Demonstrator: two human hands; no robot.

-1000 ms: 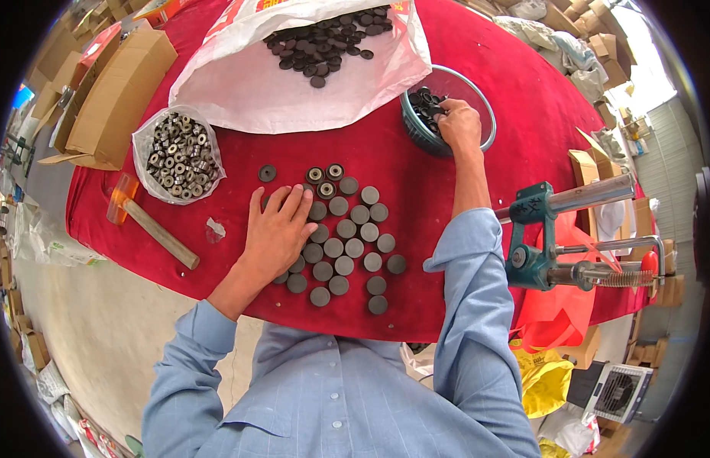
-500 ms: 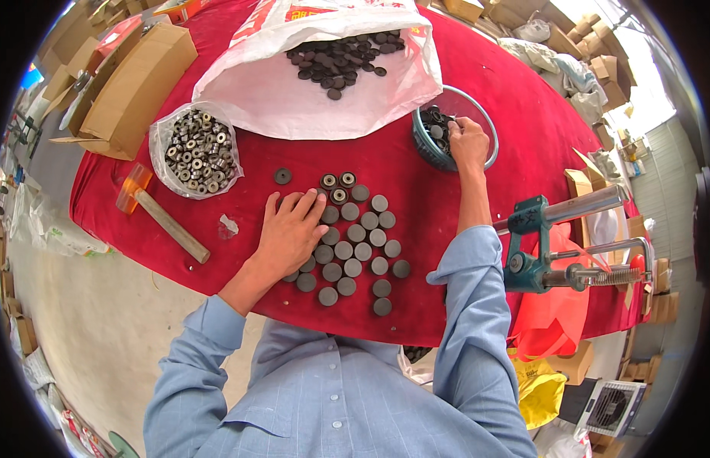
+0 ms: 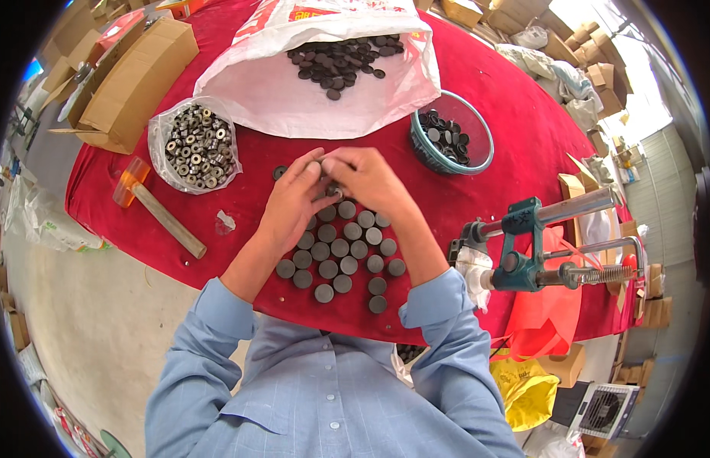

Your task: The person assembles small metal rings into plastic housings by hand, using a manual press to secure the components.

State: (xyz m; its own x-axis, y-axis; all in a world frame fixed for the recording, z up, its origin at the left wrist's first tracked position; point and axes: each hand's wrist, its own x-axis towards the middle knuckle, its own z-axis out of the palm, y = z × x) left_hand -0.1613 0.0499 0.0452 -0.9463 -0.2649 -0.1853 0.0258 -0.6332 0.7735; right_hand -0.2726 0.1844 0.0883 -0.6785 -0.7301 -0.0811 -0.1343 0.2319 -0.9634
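My left hand and my right hand meet above the far end of a group of dark grey round caps on the red cloth. The fingers of both are pinched together at the tips. What they hold is mostly hidden, and I cannot make it out. Small metal rings with a hole show partly beneath them. One loose dark disc lies beside my left fingers. To the right stands a blue-green clear bowl with black caps in it.
A white woven sack spills black discs at the back. Left are a plastic bag of metal ring-shaped parts, a hammer and a cardboard box. A green metal press stands at the right edge, near a red bag.
My right hand has left the bowl and come across to my left hand. The left has lifted off the caps a little and closed its fingers.
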